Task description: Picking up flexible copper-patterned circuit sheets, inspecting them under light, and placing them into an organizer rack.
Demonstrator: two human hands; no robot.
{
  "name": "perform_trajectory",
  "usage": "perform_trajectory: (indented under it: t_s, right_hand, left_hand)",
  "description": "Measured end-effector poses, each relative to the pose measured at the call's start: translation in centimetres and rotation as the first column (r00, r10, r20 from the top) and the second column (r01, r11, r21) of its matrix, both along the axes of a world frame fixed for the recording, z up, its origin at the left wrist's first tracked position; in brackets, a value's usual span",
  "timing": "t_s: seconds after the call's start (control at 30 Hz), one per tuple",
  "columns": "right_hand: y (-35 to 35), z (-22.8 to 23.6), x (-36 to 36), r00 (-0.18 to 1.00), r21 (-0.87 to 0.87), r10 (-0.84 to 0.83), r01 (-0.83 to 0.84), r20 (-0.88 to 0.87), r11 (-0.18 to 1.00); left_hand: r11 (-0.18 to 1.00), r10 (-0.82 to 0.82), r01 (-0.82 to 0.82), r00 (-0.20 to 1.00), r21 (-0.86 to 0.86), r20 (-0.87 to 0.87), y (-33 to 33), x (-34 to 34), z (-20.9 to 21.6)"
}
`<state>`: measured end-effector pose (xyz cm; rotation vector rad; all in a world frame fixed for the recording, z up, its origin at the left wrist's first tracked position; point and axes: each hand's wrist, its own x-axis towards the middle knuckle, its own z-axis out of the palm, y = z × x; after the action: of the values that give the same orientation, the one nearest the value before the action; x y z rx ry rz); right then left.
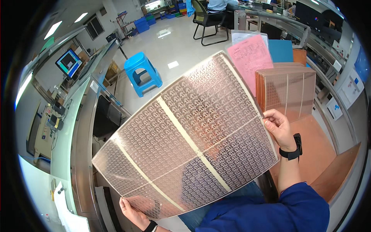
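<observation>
A large, thin copper-coloured circuit board panel with a dense repeating pattern and pale dividing strips is held up in front of me, tilted. My left hand pinches its lower-left edge, thumb showing at the rim. On the other side, my right hand grips the right edge between thumb and fingers. To the right of the panel stands a stack of similar copper panels, upright on edge. A pink written sheet leans at the stack's left, partly behind the held panel.
Copper-coloured board lies beneath the stack, beside a brown side panel. A blue plastic stool stands on the floor ahead. At left runs a glass-topped bench with a monitor. Farther off, a person sits by an office chair.
</observation>
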<state>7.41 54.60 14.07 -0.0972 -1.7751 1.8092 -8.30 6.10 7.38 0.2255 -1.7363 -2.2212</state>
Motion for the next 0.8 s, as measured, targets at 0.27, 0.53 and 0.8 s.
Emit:
perform_trajectory:
  t_s: [0.27, 0.53, 0.8]
  right_hand:
    - [-0.5, 0.3, 0.2, 0.997, -0.019, 0.031, -0.029, 0.075, 0.999]
    - [-0.6, 0.0, 0.1, 0.998, -0.013, -0.010, 0.010, 0.056, 1.000]
    - [2.8, -3.6, -2.2, 0.960, -0.146, -0.258, 0.241, -0.111, 0.960]
  left_hand:
    - [0.999, -0.049, 0.050, 0.996, -0.015, 0.076, -0.7, -0.2, -1.7]
    - [0.998, 0.055, -0.056, 0.997, 0.026, 0.055, 0.6, 0.3, -0.2]
    - [0.959, -0.121, 0.186, 0.951, 0.212, -0.285, -0.1, -0.3, -0.1]
